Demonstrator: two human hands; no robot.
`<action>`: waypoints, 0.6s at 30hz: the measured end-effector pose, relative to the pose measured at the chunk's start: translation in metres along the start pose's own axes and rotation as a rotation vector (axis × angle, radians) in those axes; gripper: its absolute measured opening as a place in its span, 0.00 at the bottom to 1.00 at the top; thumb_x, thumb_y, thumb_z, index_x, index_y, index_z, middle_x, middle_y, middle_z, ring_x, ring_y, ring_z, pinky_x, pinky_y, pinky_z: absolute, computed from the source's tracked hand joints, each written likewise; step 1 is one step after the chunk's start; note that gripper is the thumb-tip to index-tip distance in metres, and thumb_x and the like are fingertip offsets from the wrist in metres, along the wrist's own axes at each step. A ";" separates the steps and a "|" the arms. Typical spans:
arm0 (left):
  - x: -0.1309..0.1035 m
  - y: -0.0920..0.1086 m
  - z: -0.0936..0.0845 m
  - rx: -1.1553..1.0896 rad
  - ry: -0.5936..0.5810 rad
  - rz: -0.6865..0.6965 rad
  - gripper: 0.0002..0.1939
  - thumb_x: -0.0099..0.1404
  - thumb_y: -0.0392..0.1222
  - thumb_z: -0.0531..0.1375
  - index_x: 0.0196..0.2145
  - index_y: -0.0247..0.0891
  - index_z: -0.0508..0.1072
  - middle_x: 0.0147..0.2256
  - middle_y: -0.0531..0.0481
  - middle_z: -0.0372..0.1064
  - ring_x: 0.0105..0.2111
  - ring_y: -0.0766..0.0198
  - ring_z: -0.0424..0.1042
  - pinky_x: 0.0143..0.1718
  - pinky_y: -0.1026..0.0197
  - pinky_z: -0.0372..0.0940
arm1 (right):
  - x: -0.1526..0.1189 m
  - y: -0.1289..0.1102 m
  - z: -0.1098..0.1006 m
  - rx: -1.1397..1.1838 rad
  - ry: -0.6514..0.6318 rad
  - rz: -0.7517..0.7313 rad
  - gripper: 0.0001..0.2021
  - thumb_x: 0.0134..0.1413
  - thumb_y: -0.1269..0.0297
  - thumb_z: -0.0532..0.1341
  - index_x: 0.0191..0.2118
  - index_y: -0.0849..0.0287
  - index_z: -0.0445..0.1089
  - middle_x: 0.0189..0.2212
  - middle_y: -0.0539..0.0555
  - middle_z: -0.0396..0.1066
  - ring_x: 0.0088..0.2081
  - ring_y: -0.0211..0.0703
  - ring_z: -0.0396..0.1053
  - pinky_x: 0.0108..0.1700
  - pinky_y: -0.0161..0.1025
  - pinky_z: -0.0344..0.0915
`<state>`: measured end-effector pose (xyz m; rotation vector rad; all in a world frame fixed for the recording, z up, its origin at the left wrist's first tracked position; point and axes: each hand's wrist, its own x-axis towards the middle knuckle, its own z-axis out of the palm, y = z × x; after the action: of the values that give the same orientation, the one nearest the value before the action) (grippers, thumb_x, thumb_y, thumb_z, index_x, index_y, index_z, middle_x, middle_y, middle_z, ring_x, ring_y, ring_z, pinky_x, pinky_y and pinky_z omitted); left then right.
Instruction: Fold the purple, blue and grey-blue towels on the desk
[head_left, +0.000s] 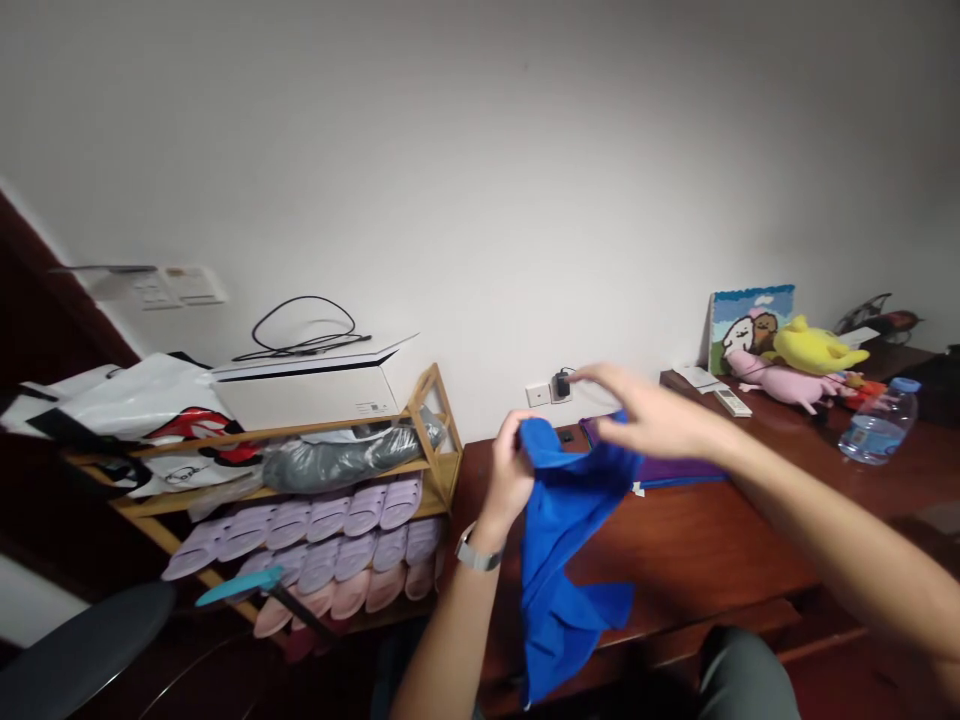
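A bright blue piece of cloth [559,520], possibly a garment, hangs in loose folds above the front of the wooden table. My left hand [514,475], with a watch at the wrist, is closed around its upper left edge. At the cloth's upper right edge is my right hand [645,415]; its thumb lies over the fabric while the index finger stretches out to the left. Its other fingers are hidden. Behind it, a purple folded cloth [675,470] lies on the table, with blue fabric along its near edge.
On the reddish-brown table [697,550] stand a water bottle [877,425], plush toys [814,350], a picture [750,315] and a white remote [733,402]. Left is a wooden rack [442,430] with several lilac slippers [326,515] and a white box [315,395]. A plug [562,382] sits in the wall.
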<state>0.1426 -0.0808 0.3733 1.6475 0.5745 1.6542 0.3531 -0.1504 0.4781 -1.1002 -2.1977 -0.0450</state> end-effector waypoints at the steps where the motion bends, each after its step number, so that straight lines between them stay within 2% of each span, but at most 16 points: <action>1: 0.003 0.009 0.006 0.034 -0.029 0.003 0.08 0.68 0.46 0.63 0.39 0.40 0.74 0.34 0.53 0.74 0.36 0.63 0.74 0.39 0.64 0.68 | -0.008 -0.007 0.010 0.048 -0.021 -0.055 0.27 0.60 0.62 0.64 0.65 0.54 0.65 0.61 0.60 0.70 0.58 0.53 0.71 0.59 0.52 0.72; 3: 0.005 0.022 0.014 0.074 -0.027 0.002 0.09 0.69 0.48 0.62 0.41 0.40 0.73 0.34 0.52 0.74 0.35 0.64 0.74 0.38 0.64 0.68 | -0.019 -0.017 0.029 0.088 0.050 -0.092 0.24 0.65 0.62 0.62 0.65 0.53 0.65 0.60 0.60 0.71 0.57 0.52 0.73 0.57 0.51 0.74; 6: 0.001 0.029 0.017 0.102 0.002 -0.014 0.11 0.70 0.51 0.62 0.41 0.40 0.74 0.34 0.51 0.75 0.34 0.63 0.74 0.35 0.65 0.68 | -0.028 -0.021 0.046 0.070 0.275 -0.043 0.13 0.71 0.65 0.55 0.55 0.55 0.72 0.49 0.59 0.77 0.48 0.48 0.77 0.52 0.49 0.76; 8: -0.004 0.029 0.015 0.084 -0.003 -0.037 0.14 0.70 0.54 0.62 0.40 0.40 0.74 0.33 0.51 0.75 0.34 0.63 0.74 0.34 0.65 0.68 | -0.031 -0.020 0.050 0.113 0.279 -0.032 0.13 0.71 0.62 0.58 0.56 0.54 0.72 0.46 0.58 0.78 0.45 0.47 0.78 0.50 0.47 0.77; 10: -0.008 0.028 0.013 0.060 -0.012 -0.062 0.16 0.69 0.56 0.63 0.40 0.40 0.73 0.32 0.52 0.74 0.31 0.64 0.74 0.32 0.65 0.67 | -0.035 -0.020 0.055 0.164 0.220 -0.052 0.22 0.66 0.56 0.65 0.62 0.53 0.67 0.53 0.59 0.76 0.50 0.49 0.77 0.52 0.47 0.77; 12: -0.011 0.028 0.012 0.067 0.002 -0.076 0.17 0.69 0.57 0.63 0.41 0.41 0.73 0.31 0.53 0.74 0.30 0.65 0.73 0.31 0.66 0.66 | -0.039 -0.023 0.063 0.169 0.214 -0.070 0.28 0.64 0.56 0.67 0.67 0.51 0.63 0.59 0.60 0.72 0.56 0.51 0.74 0.55 0.49 0.76; 15: -0.012 0.029 0.009 0.118 0.028 -0.066 0.16 0.68 0.56 0.65 0.41 0.40 0.74 0.34 0.50 0.76 0.34 0.64 0.75 0.35 0.65 0.68 | -0.045 -0.026 0.076 0.148 0.317 -0.072 0.19 0.69 0.66 0.59 0.62 0.51 0.68 0.53 0.59 0.77 0.51 0.48 0.77 0.54 0.48 0.76; 18: -0.015 0.030 0.002 0.146 -0.042 -0.093 0.17 0.67 0.57 0.66 0.41 0.40 0.74 0.33 0.50 0.75 0.33 0.63 0.75 0.35 0.65 0.67 | -0.045 -0.024 0.075 0.200 0.419 -0.019 0.12 0.69 0.67 0.57 0.52 0.53 0.75 0.42 0.55 0.81 0.42 0.45 0.79 0.47 0.43 0.76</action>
<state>0.1378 -0.1117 0.3860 1.7282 0.7548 1.5377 0.3138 -0.1741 0.3999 -0.8687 -1.7948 -0.0565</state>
